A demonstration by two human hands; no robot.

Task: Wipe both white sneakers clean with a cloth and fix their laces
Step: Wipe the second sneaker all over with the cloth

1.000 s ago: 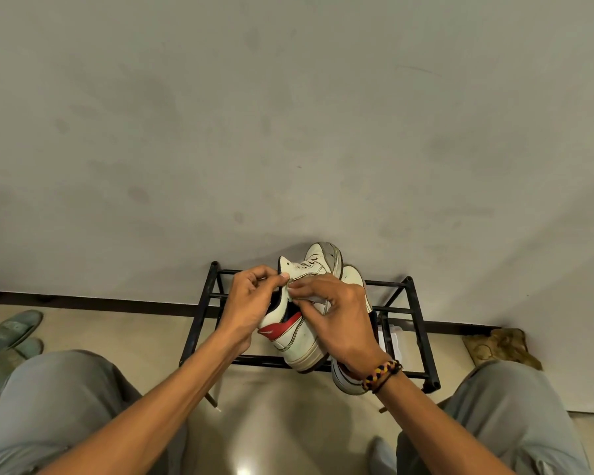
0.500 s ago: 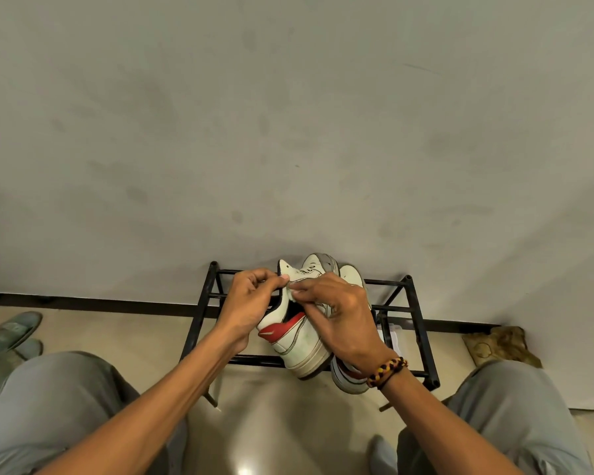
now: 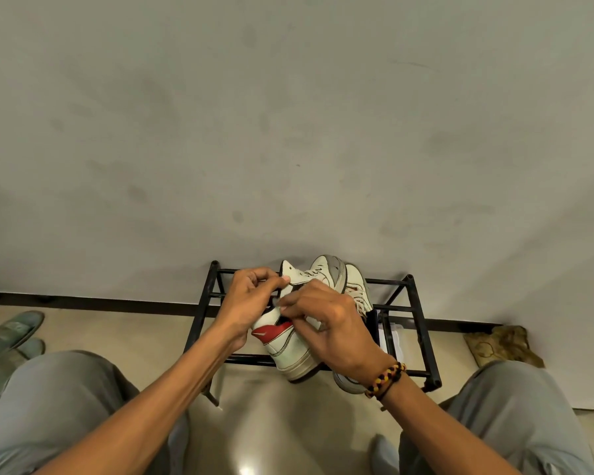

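Pinching tongue [image 3: 290, 274] of near sneaker [image 3: 290, 349] with left hand [image 3: 251, 303], likely bracing it steady on rack [image 3: 422, 341]. Closing right hand [image 3: 330, 329] at collar, seemingly on a lace; exact hold hidden. Sitting just right, touching: second sneaker [image 3: 355, 284], untouched.

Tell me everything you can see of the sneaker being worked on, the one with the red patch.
The near sneaker is white, leather-looking, with dark-edged seams, a red heel patch and a grubby pale sole. It lies tilted on the black rack, heel toward the camera, against the second sneaker. The left hand pinches its upright tongue; the right hand covers the collar, fingers at the laces.
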